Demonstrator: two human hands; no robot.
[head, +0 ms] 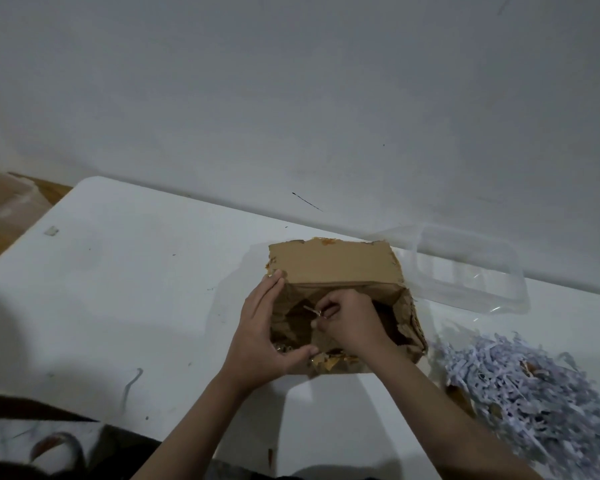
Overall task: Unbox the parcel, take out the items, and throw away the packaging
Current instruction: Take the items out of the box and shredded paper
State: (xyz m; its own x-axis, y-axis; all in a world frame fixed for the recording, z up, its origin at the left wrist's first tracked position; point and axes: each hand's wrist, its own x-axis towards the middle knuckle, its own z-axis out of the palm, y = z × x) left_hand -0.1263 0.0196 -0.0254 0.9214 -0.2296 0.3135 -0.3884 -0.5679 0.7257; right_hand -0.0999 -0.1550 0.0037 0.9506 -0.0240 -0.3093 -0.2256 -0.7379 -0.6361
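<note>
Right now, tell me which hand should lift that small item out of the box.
Right. The right hand is already inside the cardboard box, fingertips pinching the small item. The left hand grips the box's left wall, steadying it.

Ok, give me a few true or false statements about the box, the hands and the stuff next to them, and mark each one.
1. The right hand reaches inside the open cardboard box. True.
2. The left hand lies flat on the table, apart from the box. False: it grips the box's left edge.
3. Shredded paper is piled to the right of the box. True.
4. The clear plastic container sits inside the box. False: it lies on the table behind the box, to the right.
5. The box is sealed shut. False: its flap stands open.
</note>
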